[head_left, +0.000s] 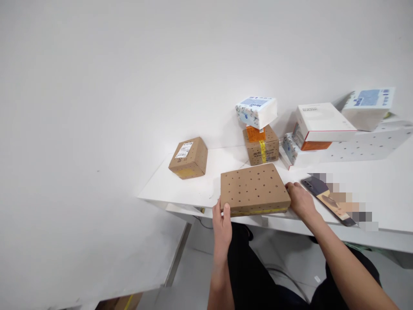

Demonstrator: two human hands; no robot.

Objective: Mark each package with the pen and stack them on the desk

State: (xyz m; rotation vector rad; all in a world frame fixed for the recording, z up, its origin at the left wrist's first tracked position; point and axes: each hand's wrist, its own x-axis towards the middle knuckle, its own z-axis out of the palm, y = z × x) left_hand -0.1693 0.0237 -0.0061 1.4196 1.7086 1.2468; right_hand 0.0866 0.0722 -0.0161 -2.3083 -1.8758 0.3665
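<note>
A flat brown cardboard box with dark dots and yellow tape along its near side is between my hands at the front of the white table. My left hand grips its near left corner, thumb on the front and fingers round the side. At the right end, my right hand has its fingers curled against the box's side; its fingertips are partly hidden. Just right of that hand lies a phone with a picture on its back, partly pixelated.
A smaller carton with a label stands at the left. Behind the box, a taped carton carries an orange box and a tissue pack. Rightward are a white box, another tissue pack and a long dotted white box.
</note>
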